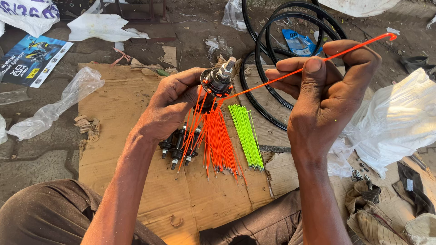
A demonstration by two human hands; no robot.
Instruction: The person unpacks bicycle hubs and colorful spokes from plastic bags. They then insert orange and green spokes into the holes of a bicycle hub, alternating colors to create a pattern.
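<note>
**Spoke slip risk at hub**

Cardboard sheet (127,136) on dirt floor. Left hand (170,106) fingers wrapped round black hub (217,81) above it; right hand (327,95) fingers pinch orange spoke (272,81) entering hub flange. Likely faults: spoke bends, hanging spokes tangle

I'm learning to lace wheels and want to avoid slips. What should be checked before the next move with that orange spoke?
1. Left hand grips the hub firmly: ok.
2. Right hand pinches the orange spoke: ok.
3. Spoke tip reaches the hub flange: ok; seated in a hole: cannot tell.
4. Spoke straight, not kinked: ok.
5. Hanging spokes already in the hub untangled: cannot tell.
6. Spare orange pile and green pile within reach on the cardboard: ok.
</note>
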